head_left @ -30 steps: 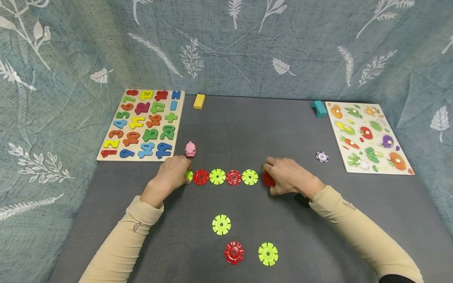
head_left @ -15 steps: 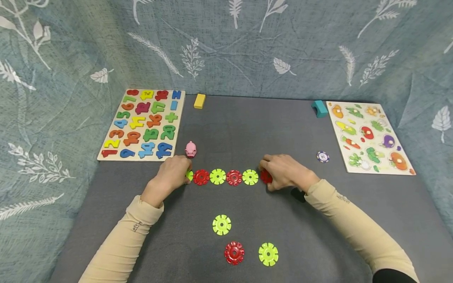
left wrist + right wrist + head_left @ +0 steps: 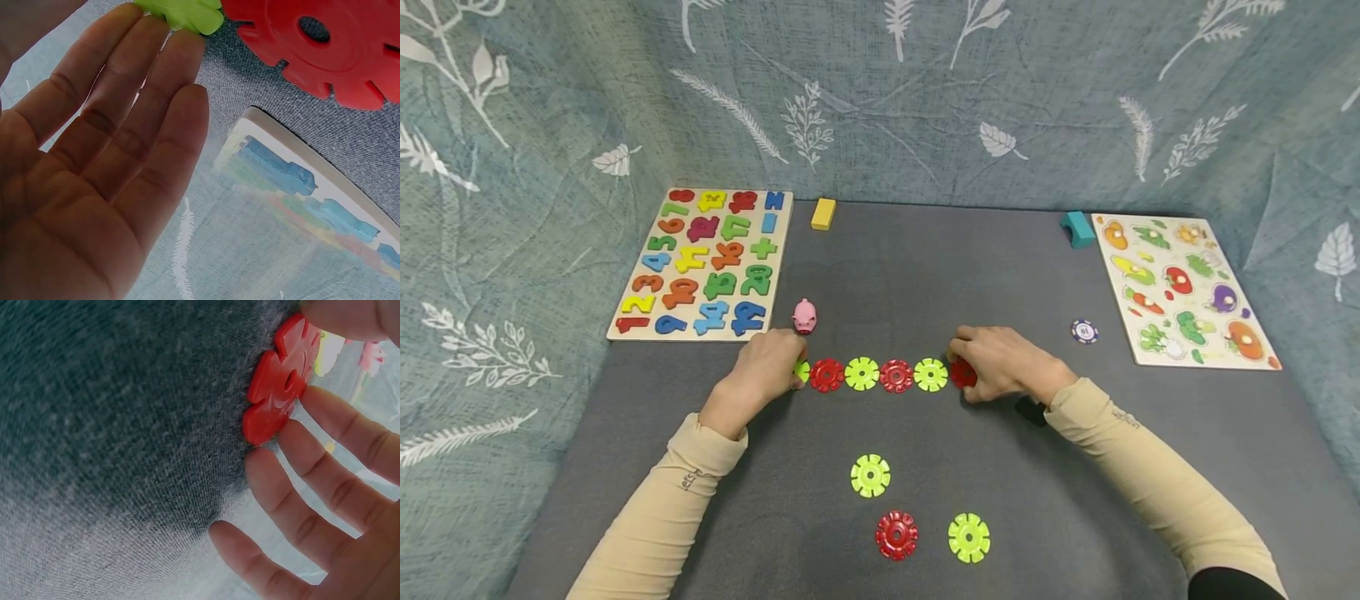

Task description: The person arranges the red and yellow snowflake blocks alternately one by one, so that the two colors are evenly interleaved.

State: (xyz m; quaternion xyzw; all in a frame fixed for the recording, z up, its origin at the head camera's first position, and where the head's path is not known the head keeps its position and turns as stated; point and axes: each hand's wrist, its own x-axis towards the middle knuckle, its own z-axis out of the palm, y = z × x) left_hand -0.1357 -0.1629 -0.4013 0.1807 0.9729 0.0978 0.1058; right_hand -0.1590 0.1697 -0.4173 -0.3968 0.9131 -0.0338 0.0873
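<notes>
Red disc: glossy, notched rim; mid-desk, well in from the far edge.
Right hand: grip holding it by the rim.
Lime disc: notched too, nearer the desk's left edge.
Left hand: grip pinching the lime disc.
Right wrist view: shows the red disc's centre hole plainly; from the head, fingers partly cover it.

At the worktop's back left corner, number board, pig right of it; back right, vegetable board, chip left of it; along the back edge, block left, arch right; mid-worktop, disc row from left hand to right hand; before it, three discs.
</notes>
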